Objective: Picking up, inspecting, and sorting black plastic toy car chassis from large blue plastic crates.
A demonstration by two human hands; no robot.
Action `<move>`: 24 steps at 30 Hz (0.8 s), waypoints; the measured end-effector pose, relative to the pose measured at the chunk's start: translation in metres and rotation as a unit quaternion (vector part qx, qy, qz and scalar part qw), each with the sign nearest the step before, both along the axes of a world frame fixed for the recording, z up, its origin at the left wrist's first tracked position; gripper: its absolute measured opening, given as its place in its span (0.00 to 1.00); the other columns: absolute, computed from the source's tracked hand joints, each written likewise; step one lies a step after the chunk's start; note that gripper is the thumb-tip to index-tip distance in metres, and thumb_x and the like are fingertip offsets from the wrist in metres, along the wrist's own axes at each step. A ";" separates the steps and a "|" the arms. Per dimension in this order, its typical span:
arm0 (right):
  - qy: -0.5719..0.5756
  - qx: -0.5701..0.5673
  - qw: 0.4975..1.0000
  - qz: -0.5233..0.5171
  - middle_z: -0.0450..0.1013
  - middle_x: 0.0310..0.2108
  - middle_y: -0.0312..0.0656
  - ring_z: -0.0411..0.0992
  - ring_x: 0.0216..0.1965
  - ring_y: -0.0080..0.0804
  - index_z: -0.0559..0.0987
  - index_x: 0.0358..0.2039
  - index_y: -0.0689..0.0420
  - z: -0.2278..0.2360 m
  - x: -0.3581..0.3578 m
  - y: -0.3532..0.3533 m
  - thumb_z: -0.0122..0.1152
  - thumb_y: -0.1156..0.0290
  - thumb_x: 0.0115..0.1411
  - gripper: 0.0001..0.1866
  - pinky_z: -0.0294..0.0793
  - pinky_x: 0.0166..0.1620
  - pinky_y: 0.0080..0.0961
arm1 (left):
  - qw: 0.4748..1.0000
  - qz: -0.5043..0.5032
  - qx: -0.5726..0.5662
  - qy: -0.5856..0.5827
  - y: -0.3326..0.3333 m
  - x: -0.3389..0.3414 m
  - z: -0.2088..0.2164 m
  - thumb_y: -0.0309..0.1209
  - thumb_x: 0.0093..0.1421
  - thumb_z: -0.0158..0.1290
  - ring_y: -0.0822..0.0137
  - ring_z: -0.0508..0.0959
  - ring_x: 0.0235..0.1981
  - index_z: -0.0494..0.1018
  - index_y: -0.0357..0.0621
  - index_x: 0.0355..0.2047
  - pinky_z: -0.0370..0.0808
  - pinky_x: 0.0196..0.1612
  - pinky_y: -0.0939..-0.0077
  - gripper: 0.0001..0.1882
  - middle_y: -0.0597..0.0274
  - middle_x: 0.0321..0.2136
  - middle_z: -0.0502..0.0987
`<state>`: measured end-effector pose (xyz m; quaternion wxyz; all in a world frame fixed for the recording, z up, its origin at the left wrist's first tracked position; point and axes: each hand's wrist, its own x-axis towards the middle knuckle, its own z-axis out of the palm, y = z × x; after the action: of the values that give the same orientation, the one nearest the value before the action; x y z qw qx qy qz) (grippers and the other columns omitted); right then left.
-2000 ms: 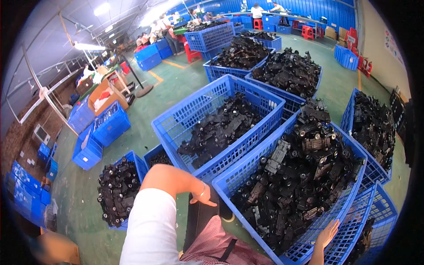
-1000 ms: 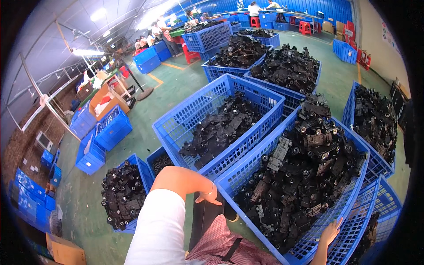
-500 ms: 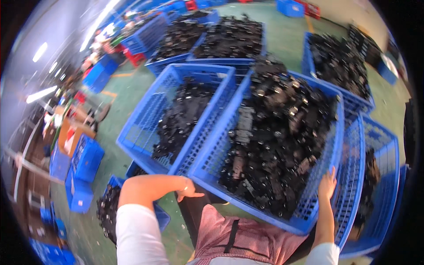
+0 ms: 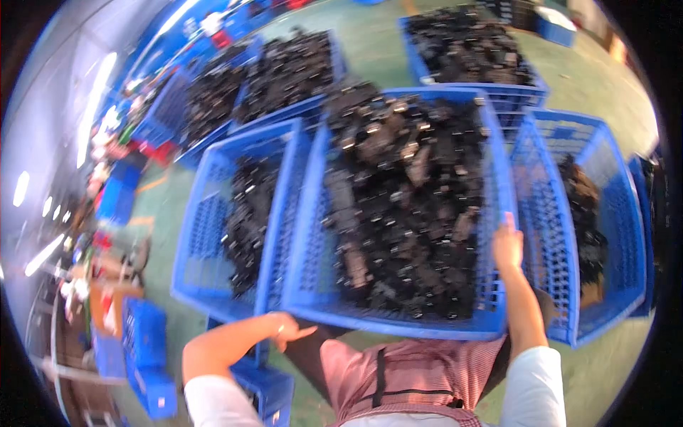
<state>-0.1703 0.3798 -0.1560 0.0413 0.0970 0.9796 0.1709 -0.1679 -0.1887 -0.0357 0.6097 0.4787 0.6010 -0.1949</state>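
A blue crate [image 4: 398,329] heaped with black plastic-looking parts [image 4: 409,228] lies straight in front of me; what kind of parts they are I cannot make out. On its right rim rests my right hand [image 4: 507,245], fingers closed round the edge. My left hand [image 4: 286,329] is by the crate's near left corner, one finger stretched to the right and the others partly hidden. Whether it touches the corner is unclear. Close along the left side is a second blue crate [image 4: 186,245], partly filled with similar parts.
To the right stands another blue crate [image 4: 619,192] with some black parts. More full crates stand behind, including one at the far right [image 4: 530,92]. Blue bins [image 4: 146,334] and a cardboard box [image 4: 114,299] are on the left. A blue bin [image 4: 267,388] stands below my left arm.
The view has turned, so the crates sit straighter and farther left. My right hand stays on the right rim, and my left hand stays by the near left corner.
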 end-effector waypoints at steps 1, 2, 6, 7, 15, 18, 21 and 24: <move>0.026 -0.004 0.999 0.018 0.63 0.53 0.43 0.40 0.64 0.39 0.76 0.38 0.55 0.009 0.006 0.001 0.48 0.69 0.53 0.13 0.60 0.50 0.41 | 1.000 -0.016 0.001 0.019 0.006 -0.001 0.004 0.41 0.40 0.64 0.49 0.76 0.31 0.22 0.43 0.60 0.70 0.36 0.62 0.64 0.46 0.28 0.76; 0.048 -0.025 0.998 0.024 0.62 0.53 0.44 0.40 0.65 0.37 0.76 0.36 0.57 0.011 0.009 0.005 0.47 0.70 0.53 0.12 0.61 0.50 0.42 | 0.999 -0.021 -0.005 0.032 0.007 -0.002 0.001 0.41 0.40 0.63 0.49 0.76 0.32 0.22 0.44 0.60 0.70 0.36 0.62 0.64 0.47 0.28 0.76; 0.051 -0.112 0.992 -0.024 0.61 0.55 0.41 0.36 0.65 0.36 0.76 0.34 0.57 0.000 -0.002 0.000 0.46 0.73 0.54 0.11 0.58 0.54 0.45 | 0.999 -0.023 -0.026 0.038 0.014 -0.004 0.008 0.42 0.41 0.63 0.49 0.76 0.33 0.24 0.45 0.61 0.69 0.38 0.64 0.63 0.45 0.28 0.76; 0.046 -0.099 0.994 -0.009 0.61 0.55 0.41 0.36 0.65 0.36 0.76 0.34 0.57 0.002 -0.005 -0.007 0.46 0.73 0.54 0.11 0.58 0.54 0.44 | 0.999 -0.019 -0.032 0.032 0.013 -0.002 0.011 0.42 0.42 0.63 0.49 0.76 0.35 0.23 0.44 0.61 0.69 0.39 0.65 0.63 0.44 0.30 0.76; 0.073 -0.069 0.995 0.010 0.61 0.54 0.39 0.36 0.65 0.35 0.77 0.34 0.56 -0.007 -0.005 0.003 0.49 0.73 0.51 0.11 0.57 0.55 0.42 | 0.999 -0.041 0.007 0.034 0.003 0.003 0.002 0.45 0.42 0.61 0.50 0.76 0.36 0.25 0.40 0.60 0.69 0.39 0.63 0.62 0.47 0.32 0.76; 0.061 -0.088 0.994 0.008 0.61 0.55 0.39 0.37 0.65 0.35 0.76 0.33 0.56 -0.008 -0.008 -0.003 0.48 0.73 0.52 0.10 0.57 0.54 0.41 | 0.997 -0.059 0.036 0.037 -0.009 0.008 -0.008 0.48 0.43 0.61 0.49 0.76 0.33 0.25 0.40 0.60 0.69 0.36 0.61 0.62 0.46 0.29 0.76; 0.075 -0.065 0.995 0.004 0.62 0.54 0.40 0.37 0.65 0.35 0.76 0.34 0.57 -0.017 -0.001 0.006 0.46 0.73 0.53 0.11 0.57 0.54 0.40 | 0.998 -0.039 0.001 0.043 0.003 0.006 0.001 0.46 0.37 0.65 0.48 0.74 0.41 0.29 0.37 0.60 0.68 0.43 0.61 0.65 0.45 0.37 0.75; 0.055 -0.066 0.996 0.000 0.62 0.55 0.39 0.37 0.65 0.36 0.76 0.35 0.57 -0.012 -0.003 0.002 0.44 0.74 0.54 0.12 0.58 0.53 0.39 | 0.998 -0.036 0.003 0.054 -0.004 0.008 -0.004 0.46 0.37 0.65 0.47 0.74 0.40 0.28 0.38 0.61 0.68 0.42 0.60 0.65 0.45 0.37 0.75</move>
<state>-0.1735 0.3821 -0.1676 -0.0060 0.1029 0.9896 0.1006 -0.1597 -0.1926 -0.0401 0.5675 0.4903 0.6163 -0.2405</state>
